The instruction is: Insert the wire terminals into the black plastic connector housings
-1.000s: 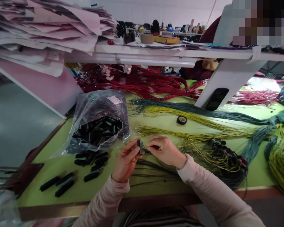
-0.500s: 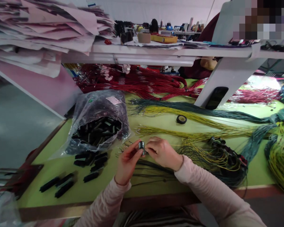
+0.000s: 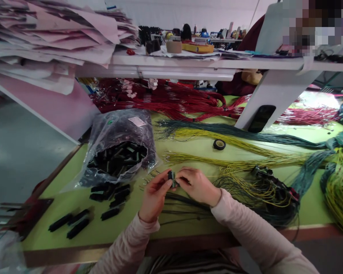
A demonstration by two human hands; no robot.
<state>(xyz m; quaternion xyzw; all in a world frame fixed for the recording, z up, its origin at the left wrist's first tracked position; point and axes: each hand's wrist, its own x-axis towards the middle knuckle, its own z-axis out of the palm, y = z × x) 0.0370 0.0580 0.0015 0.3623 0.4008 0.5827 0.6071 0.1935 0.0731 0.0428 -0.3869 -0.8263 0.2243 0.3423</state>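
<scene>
My left hand pinches a small black connector with a pale green-grey face, between thumb and fingertips. My right hand is closed on a thin yellow wire whose end meets the connector's right side; the fingers hide the tip. The rest of that wire trails right towards a bundle of yellow and dark wires. Dark wires also pass beneath both hands. To the left, several loose black connectors lie on the green table.
An open plastic bag of black connectors stands at the left. Behind my hands are yellow wires, dark green wires, red wires and a black tape roll. A phone rests against the shelf post.
The connector has turned slightly in my left hand, so its pin-side detail shows less. My right hand has shifted a little and stays against it.
</scene>
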